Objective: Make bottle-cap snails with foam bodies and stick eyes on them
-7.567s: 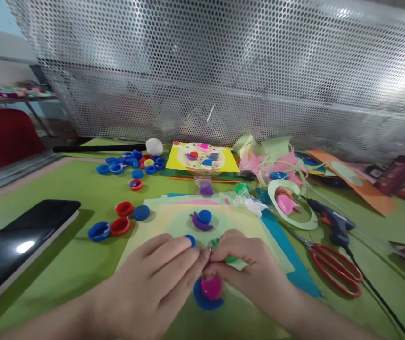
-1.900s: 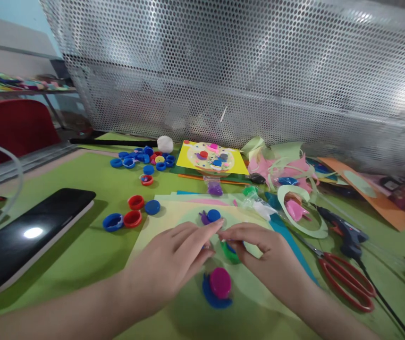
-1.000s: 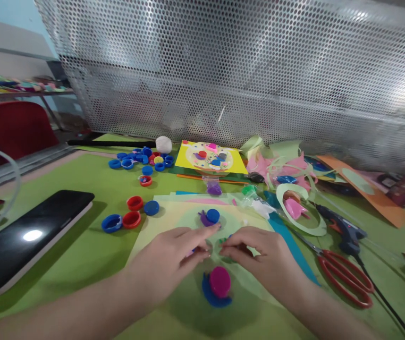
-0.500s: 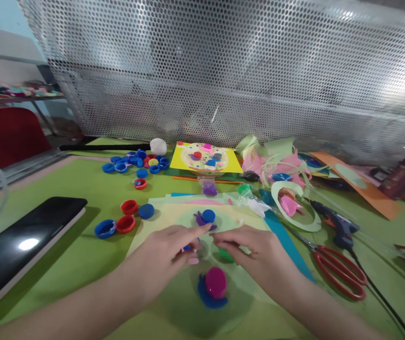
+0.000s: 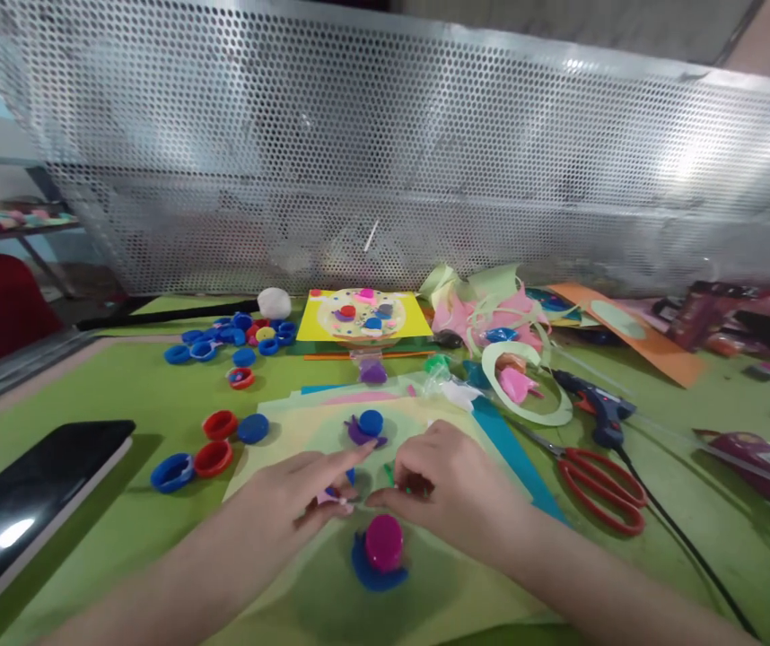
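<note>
My left hand is over the pale yellow paper, its index finger stretched toward a purple clay snail shape with a blue bottle cap. Its thumb and other fingers come together by a small whitish bit; blue shows behind them, mostly hidden. To the right, my right hand is curled, thumb pointing left, partly covering a green piece. Whatever its fingers hold is hidden. Below both hands lies a blue clay shape with a magenta cap on it.
Red-handled scissors and a glue gun with its cord lie right. Loose caps and a phone are left. Behind stand a decorated yellow card, paper scraps and a perforated metal panel.
The view has shifted, so the table items appear farther left. My right hand has turned and curled in more, its thumb now lower near the left hand's thumb.
</note>
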Tool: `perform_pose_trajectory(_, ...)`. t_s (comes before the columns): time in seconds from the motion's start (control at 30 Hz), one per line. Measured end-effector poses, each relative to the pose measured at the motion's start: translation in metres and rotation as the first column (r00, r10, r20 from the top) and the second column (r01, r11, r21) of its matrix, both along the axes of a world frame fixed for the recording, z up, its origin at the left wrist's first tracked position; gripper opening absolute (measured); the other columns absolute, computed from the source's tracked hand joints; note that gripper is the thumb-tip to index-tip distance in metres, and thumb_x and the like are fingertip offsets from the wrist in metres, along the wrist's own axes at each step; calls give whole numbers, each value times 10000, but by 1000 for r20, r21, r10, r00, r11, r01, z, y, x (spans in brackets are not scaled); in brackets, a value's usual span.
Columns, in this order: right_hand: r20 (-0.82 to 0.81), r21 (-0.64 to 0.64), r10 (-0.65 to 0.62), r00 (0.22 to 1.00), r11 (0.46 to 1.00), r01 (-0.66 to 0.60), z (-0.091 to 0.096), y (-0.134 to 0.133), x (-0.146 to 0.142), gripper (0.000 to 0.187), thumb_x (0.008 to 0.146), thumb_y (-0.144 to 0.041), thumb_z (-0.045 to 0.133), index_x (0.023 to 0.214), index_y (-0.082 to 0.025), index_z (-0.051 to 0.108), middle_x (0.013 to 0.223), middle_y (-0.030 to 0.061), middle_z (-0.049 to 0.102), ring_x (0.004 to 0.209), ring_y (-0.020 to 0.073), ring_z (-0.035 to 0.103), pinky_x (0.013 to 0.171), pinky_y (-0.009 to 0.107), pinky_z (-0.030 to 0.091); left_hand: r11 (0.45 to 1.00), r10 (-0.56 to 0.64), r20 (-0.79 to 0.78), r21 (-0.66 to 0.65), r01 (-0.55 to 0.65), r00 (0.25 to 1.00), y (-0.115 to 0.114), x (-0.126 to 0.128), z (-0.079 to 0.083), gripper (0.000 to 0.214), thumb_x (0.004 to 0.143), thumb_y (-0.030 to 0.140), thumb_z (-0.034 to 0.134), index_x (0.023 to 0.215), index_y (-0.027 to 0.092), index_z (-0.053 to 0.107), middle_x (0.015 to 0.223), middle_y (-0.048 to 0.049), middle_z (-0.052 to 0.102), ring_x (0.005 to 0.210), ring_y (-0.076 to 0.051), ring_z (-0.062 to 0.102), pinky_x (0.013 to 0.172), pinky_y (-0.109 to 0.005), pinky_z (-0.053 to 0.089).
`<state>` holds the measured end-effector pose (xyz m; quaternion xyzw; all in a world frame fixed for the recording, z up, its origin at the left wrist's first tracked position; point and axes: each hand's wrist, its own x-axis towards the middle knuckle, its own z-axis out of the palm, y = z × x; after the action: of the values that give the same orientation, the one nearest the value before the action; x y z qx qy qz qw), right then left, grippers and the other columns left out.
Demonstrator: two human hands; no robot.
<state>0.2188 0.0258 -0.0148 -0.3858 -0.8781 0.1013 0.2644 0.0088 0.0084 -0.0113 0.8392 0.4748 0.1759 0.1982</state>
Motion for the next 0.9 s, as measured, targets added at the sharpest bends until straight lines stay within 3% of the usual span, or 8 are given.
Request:
perform_pose_trajectory(0.1,49,7,4,999,1000,-5,0,2,0,286,751,-306,687,557,-173,526,509,-50,554,494,88,467,600,257,342,997,-6,15,71,5,1000,-2,-1,-3,416,829,225,537,1222,357,513,903,50,722,762,-137,680,697,-206,521)
perform_pose_trajectory(0.3,58,-16,-12,998,1000,13,4,5,4,104,810,-249,629,746,-178,586,691,-25,622,614,106,528,640,256,334,954,-114,69,287,90,991,-7,-5,-10,300,887,288,499,1179,355,504,797,71,698,744,-109,674,710,-167,522)
perform_pose_trajectory(0.53,169,17,39,985,999,-42,-2,6,3,149,854,-239,577,734,-156,609,696,-6,646,647,127,571,646,270,330,906,-108,-48,406,118,993,-19,-10,-2,251,910,330,467,1141,278,551,899,22,726,863,-160,651,759,-241,537)
perform_pose_trajectory(0.73,205,34,-3,979,999,-4,1,6,5,183,899,-241,509,803,-145,632,750,13,657,717,142,601,688,279,347,933,-146,-87,318,166,986,-19,-9,-15,373,934,247,427,1304,292,411,980,9,698,926,-168,632,806,-283,523)
perform_pose_trajectory(0.9,221,72,-13,975,997,-3,1,4,5,164,894,-243,522,818,-146,629,767,15,665,721,148,603,710,290,356,945,-192,-4,270,186,981,-17,-7,-15,498,909,215,488,1357,337,311,957,18,677,922,-165,617,829,-295,497)
